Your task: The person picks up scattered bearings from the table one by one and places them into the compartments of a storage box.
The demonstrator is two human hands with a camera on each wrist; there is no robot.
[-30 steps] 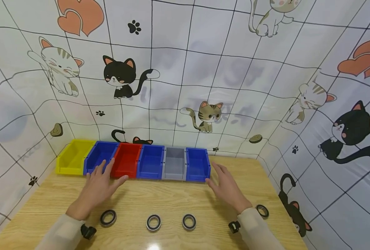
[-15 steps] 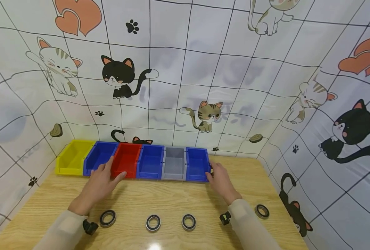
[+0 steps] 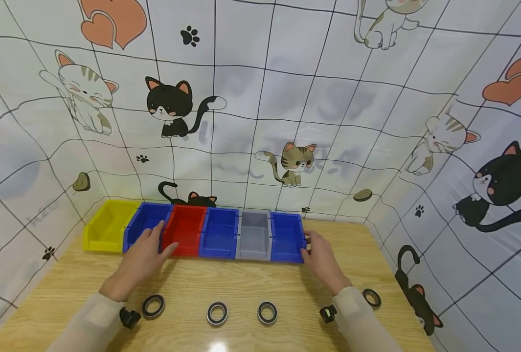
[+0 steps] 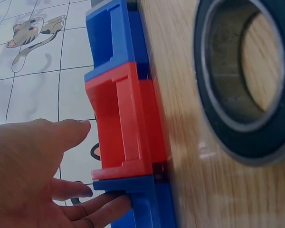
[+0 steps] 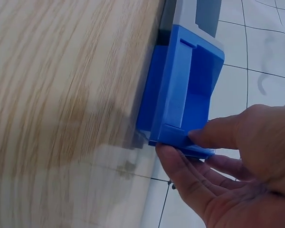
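A row of joined plastic bins stands against the back wall: yellow (image 3: 110, 225), blue (image 3: 147, 215), red (image 3: 184, 232), blue (image 3: 219, 232), grey (image 3: 254, 234) and blue at the right end (image 3: 286, 237). My right hand (image 3: 326, 259) grips the side wall of that last blue bin. In the right wrist view its thumb lies inside the bin (image 5: 173, 102) and its fingers lie outside. My left hand (image 3: 137, 266) is in front of the left blue and red bins, its fingers loosely spread. In the left wrist view its fingertips overlap the blue bin's front.
Ring bearings lie on the wooden table (image 3: 242, 283) nearer me: one by the left wrist (image 3: 152, 316), two in the middle (image 3: 217, 323) (image 3: 267, 322), and one beyond the right sleeve (image 3: 373, 305). Cat-printed sheeting (image 3: 242, 88) encloses the back and sides.
My right hand has closed on the right-end bin's wall. The bin row has shifted slightly toward me and to the right. My left hand's fingers have drawn closer together.
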